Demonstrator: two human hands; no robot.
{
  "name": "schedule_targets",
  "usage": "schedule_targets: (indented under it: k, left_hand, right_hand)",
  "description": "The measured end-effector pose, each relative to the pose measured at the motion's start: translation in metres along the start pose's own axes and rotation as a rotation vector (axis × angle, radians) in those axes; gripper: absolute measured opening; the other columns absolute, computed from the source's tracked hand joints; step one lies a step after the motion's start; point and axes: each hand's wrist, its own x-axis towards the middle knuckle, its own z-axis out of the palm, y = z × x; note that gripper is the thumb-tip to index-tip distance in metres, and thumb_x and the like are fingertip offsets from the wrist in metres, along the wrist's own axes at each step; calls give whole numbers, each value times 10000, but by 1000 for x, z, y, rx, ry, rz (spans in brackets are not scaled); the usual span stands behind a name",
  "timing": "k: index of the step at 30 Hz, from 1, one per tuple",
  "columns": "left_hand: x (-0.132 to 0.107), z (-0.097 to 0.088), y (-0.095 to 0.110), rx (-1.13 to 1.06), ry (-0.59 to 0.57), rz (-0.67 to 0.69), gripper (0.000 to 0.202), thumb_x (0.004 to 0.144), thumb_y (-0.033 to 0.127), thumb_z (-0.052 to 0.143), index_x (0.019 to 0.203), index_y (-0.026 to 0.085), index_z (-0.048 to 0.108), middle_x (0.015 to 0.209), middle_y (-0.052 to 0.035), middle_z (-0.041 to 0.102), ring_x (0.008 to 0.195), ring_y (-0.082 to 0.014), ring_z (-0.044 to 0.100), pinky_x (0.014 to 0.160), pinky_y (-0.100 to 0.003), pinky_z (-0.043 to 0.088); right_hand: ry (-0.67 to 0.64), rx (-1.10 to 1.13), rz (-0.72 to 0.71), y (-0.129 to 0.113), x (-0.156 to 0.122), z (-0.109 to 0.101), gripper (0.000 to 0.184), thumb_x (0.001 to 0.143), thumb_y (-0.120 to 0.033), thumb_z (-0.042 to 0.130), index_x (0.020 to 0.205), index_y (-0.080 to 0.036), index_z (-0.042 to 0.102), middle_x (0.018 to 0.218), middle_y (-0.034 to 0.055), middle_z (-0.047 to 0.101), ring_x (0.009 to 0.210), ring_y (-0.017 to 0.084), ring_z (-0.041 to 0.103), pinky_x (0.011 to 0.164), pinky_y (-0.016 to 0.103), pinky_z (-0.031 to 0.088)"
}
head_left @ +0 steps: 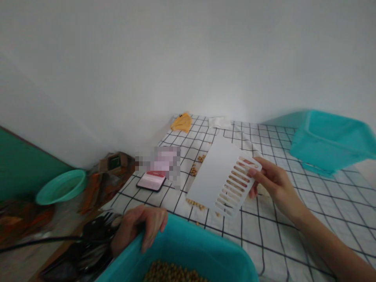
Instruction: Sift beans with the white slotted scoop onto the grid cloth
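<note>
My right hand [274, 184] holds a white flat plastic scoop with slots [223, 176] by its slotted end, tilted above the checked tablecloth [293, 219]. Loose soybeans [194, 203] lie scattered on the cloth under and beside the scoop. My left hand [143, 225] grips the near-left rim of a teal plastic basin [188, 250] at the bottom of the view, its fingers curled over the edge. Soybeans [170, 272] fill the bottom of that basin.
A second teal basin [329, 143] stands at the table's right back. A phone [151, 181] lies near the table's left edge, a yellow cloth [182, 122] at the back. Left of the table are a green bowl [61, 186], clutter and dark cables [88, 239].
</note>
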Motion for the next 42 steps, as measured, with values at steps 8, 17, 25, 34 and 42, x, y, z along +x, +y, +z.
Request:
schedule_targets:
  k: [8, 17, 25, 34, 42]
  left_hand:
    - [2, 3, 1, -54, -22, 20, 705, 1054, 453, 302, 403, 204, 410, 325, -16, 420, 358, -140, 391, 515, -338, 381]
    - [-1, 0, 3, -50, -19, -13, 692, 1064, 416, 274, 425, 202, 434, 350, -10, 444, 377, -141, 416, 551, -338, 404]
    - [-2, 13, -2, -37, -37, -12, 723, 1058, 480, 303, 414, 198, 471, 350, -27, 469, 410, -156, 433, 544, -337, 404]
    - [3, 26, -2, -26, -42, -36, 743, 1038, 548, 325, 397, 215, 496, 351, -41, 500, 399, -174, 450, 542, -358, 411]
    - [4, 24, -3, -20, -104, 27, 731, 1066, 493, 269, 443, 198, 511, 363, -14, 484, 397, -148, 442, 554, -331, 415]
  right_hand:
    - [-27, 31, 14, 1, -2, 0, 219, 962, -401, 652, 930, -186, 673, 571, -15, 653, 439, 130, 626, 420, 224, 527]
    - [19, 82, 28, 5, -3, 1, 223, 954, -392, 656, 1004, -180, 701, 585, -17, 639, 439, 129, 601, 412, 238, 511]
    - [146, 139, -9, 6, 0, -13, 154, 930, -340, 689, 969, -191, 701, 616, -32, 621, 437, 102, 551, 399, 217, 457]
    - [-68, 41, 45, 5, 8, -26, 279, 896, -454, 706, 857, -182, 656, 598, -23, 627, 422, 116, 566, 396, 234, 480]
    - [-316, 39, 217, 9, 9, -29, 292, 896, -455, 704, 892, -177, 615, 671, -2, 694, 474, 110, 636, 435, 199, 513]
